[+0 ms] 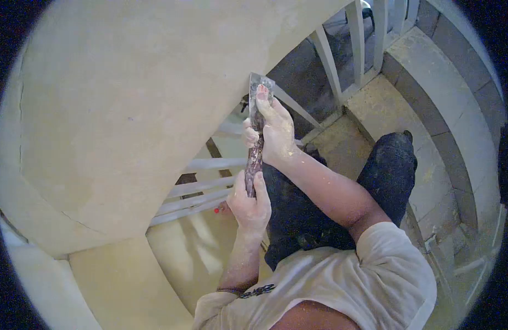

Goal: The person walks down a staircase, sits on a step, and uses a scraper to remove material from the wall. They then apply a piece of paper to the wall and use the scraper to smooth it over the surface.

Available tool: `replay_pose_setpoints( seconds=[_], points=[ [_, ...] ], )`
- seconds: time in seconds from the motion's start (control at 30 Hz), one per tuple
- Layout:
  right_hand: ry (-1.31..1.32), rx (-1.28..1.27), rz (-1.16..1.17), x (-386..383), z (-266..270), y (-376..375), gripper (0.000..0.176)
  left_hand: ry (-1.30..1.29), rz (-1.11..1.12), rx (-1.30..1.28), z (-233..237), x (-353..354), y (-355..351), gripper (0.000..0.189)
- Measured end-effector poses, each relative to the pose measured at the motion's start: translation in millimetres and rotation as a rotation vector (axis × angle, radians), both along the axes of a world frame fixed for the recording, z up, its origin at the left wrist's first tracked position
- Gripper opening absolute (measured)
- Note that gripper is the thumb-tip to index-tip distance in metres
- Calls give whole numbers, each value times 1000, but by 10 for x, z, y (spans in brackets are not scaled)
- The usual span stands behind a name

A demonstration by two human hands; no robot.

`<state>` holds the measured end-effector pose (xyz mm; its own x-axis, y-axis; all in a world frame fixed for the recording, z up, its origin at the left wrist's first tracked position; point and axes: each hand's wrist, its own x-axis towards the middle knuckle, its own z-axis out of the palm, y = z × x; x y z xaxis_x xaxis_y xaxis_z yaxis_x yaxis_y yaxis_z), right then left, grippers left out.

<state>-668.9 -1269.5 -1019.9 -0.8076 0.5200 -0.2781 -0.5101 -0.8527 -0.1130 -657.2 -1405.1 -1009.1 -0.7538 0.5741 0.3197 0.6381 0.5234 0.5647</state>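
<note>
A broad curved plastered wall [127, 110] fills the left of the view, and curved stone steps [441, 110] are seen on the right, with white balusters [331, 60] between them. Dark trousers [389, 165] are seen below the arms. A scraper [255, 159], crusted with plaster, is held upright just beside the wall's edge. Its handle end is gripped in the closed left hand [251, 203]. The upper shaft is wrapped by the right hand [276, 132], and a finger is pressed onto the blade. The work in hand is judged to be scraping or smoothing at the wall's edge. For a further stroke, the blade would have to be kept flat and steady pressure applied. The room for a stroke is judged to be narrowed by the balusters close behind the tool.
</note>
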Motion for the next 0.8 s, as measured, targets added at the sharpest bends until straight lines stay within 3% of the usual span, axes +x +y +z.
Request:
replay_pose_setpoints(
  seconds=[0.2, 0.8],
  points=[
    [123, 6, 18, -45, 62, -130, 28, 88, -13, -53, 86, -23, -145, 15],
    [43, 91, -43, -57, 108, -112, 34, 83, -67, -49, 64, -82, -134, 16]
  ],
)
